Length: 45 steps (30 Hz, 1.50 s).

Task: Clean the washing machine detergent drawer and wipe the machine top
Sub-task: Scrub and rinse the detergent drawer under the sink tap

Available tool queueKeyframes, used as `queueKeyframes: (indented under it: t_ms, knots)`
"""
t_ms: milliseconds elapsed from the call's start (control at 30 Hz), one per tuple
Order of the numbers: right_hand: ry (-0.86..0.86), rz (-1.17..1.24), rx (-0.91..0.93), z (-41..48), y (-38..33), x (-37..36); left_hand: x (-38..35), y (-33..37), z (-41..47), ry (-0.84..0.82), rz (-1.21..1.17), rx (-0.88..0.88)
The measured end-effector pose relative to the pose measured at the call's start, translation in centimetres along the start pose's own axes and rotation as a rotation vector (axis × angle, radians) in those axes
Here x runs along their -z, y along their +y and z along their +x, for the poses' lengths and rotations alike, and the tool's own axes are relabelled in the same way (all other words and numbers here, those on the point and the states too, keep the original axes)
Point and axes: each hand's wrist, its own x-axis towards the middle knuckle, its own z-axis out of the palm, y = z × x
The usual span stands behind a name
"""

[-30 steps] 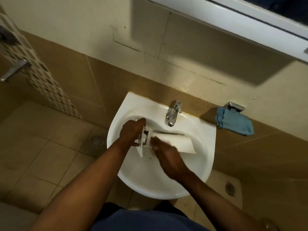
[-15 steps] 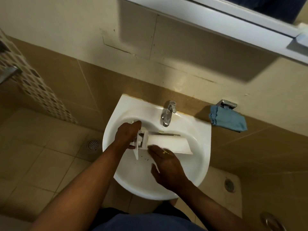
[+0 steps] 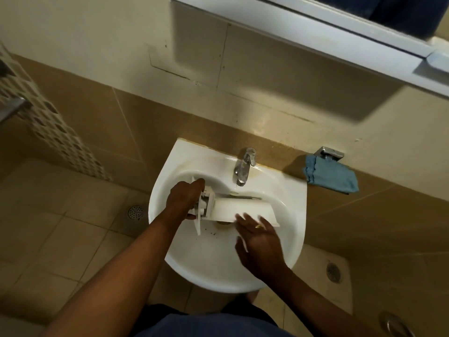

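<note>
This is a bathroom, most likely in a home. A white washbasin [image 3: 175,166] with a chrome tap [image 3: 244,167] at its back edge is fixed to a wall of beige and tan tiles [image 3: 97,122]. A white-framed mirror [image 3: 315,23] hangs above it. The tiled floor [image 3: 48,215] has round drains [image 3: 135,211], a mosaic strip [image 3: 53,127] runs down the left wall, and a blue cloth [image 3: 331,177] hangs from a chrome holder [image 3: 331,153].

Detergent drawer [image 3: 233,207] in white sink [image 3: 211,263]
</note>
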Motion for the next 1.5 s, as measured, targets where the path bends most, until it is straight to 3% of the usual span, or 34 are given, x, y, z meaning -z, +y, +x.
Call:
queueKeyframes:
  t_ms: [100, 200, 300, 367, 467, 567, 667, 733, 833, 967, 1133, 1233, 1300, 1400, 1467, 1500]
  knots:
    - [0.039, -0.027, -0.146, 0.0, 0.6, 0.1, 0.0, 0.0, 0.1, 0.004, -0.002, 0.004]
    - [0.062, 0.062, 0.053, 2.4, -2.3, 0.1, 0.0, 0.1, 0.1, 0.003, 0.007, -0.008]
    - [-0.045, 0.025, 0.203, 2.3, -3.3, -0.7, 0.1, 0.3, 0.1, 0.001, 0.012, 0.000]
    - [-0.042, -0.029, 0.120, 0.8, -1.7, -1.3, 0.1, 0.3, 0.2, 0.000, 0.010, 0.005]
    - [0.041, -0.041, -0.146, -1.0, 0.7, -1.0, 0.1, 0.2, 0.2, 0.009, 0.003, 0.006]
    - [0.147, 0.002, -0.216, 0.3, 0.6, -0.5, 0.0, 0.3, 0.1, 0.006, 0.002, 0.001]
    - [0.187, 0.122, -0.040, 3.6, -2.0, 0.3, 0.1, 0.2, 0.1, 0.011, 0.004, -0.008]
    - [0.082, 0.101, 0.128, 4.0, -3.2, -0.2, 0.0, 0.1, 0.3, 0.012, 0.006, -0.004]
    - [-0.055, -0.070, 0.185, 2.3, -2.3, -1.5, 0.0, 0.0, 0.2, -0.004, 0.021, -0.011]
    - [-0.080, -0.141, 0.037, -0.9, -0.1, -2.6, -0.3, -0.2, 0.2, 0.008, 0.029, -0.012]
    - [0.083, -0.071, -0.178, -1.4, 1.1, -2.2, 0.0, -0.2, 0.4, -0.008, 0.022, 0.011]
    - [0.283, 0.308, -0.340, 3.3, -0.5, -1.1, 0.2, -0.2, 0.2, -0.014, 0.043, 0.003]
    - [0.364, 0.617, -0.650, 8.0, -0.6, 0.6, 0.4, -0.2, 0.1, -0.014, 0.058, 0.000]
    - [0.349, 1.320, -1.240, 14.6, 1.7, 1.8, 0.3, -0.4, -0.1, -0.019, 0.066, -0.016]
    - [0.258, 1.896, -1.322, 16.8, 3.3, 1.9, 0.3, -0.7, -0.3, -0.018, 0.067, -0.021]
    - [0.213, 2.054, -1.310, 17.4, 3.9, 1.6, 0.3, -0.8, -0.4, -0.017, 0.071, -0.021]
